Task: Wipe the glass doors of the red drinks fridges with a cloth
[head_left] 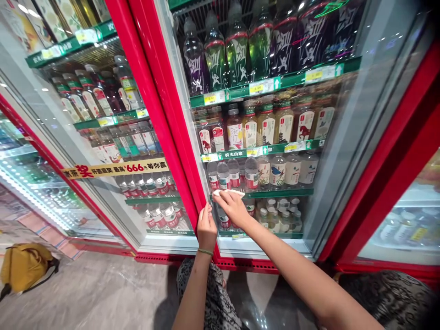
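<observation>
A folded white cloth [231, 193] lies under the fingers of my right hand [235, 210], which presses it against the glass door [257, 240] of a drinks fridge. Lower and to the left, my left hand [206, 227] has its fingers curled in at the edge of the red door frame [187, 178]. Parts of these fingers are hidden from me. A thin band circles my left wrist. Behind the glass near the cloth stand red-labelled water bottles [223, 174] on a green-edged shelf.
Another fridge door with shelves of bottles [134, 135] adjoins on the left, crossed by a yellow sticker strip [117, 169]. More red framing [385, 169] rises at the right. A yellow backpack [27, 268] sits on the grey floor [113, 293]. My patterned-clad knees are close below.
</observation>
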Demonstrator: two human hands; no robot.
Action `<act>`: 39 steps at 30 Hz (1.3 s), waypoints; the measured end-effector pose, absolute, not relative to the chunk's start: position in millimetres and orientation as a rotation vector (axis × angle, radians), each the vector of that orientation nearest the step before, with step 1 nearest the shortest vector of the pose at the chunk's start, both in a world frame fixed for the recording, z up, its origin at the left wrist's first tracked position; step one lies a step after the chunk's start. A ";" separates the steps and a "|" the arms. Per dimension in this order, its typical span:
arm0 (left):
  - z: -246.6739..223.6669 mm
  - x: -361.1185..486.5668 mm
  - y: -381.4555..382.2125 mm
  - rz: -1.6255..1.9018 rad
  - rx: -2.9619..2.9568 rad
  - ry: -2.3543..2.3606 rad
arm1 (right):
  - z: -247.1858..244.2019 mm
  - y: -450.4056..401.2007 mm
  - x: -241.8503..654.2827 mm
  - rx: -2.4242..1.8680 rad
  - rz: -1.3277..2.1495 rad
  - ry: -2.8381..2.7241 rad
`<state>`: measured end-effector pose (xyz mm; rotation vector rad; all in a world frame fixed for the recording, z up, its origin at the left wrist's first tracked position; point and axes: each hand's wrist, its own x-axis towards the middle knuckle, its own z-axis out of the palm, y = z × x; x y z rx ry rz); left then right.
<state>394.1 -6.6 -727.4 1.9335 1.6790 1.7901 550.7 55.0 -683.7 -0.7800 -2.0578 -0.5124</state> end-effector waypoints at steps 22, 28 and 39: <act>-728.1 383.6 -28.7 1.740 1.774 1.765 | -745.6 51.5 565.3 -0.606 -0.846 -2.140; -722.5 413.3 -17.6 1.798 1.899 1.640 | -710.7 59.8 571.2 -0.801 -0.768 -2.064; -708.3 429.7 -18.5 1.707 2.022 1.586 | -699.8 58.6 667.4 -1.017 -0.627 -1.677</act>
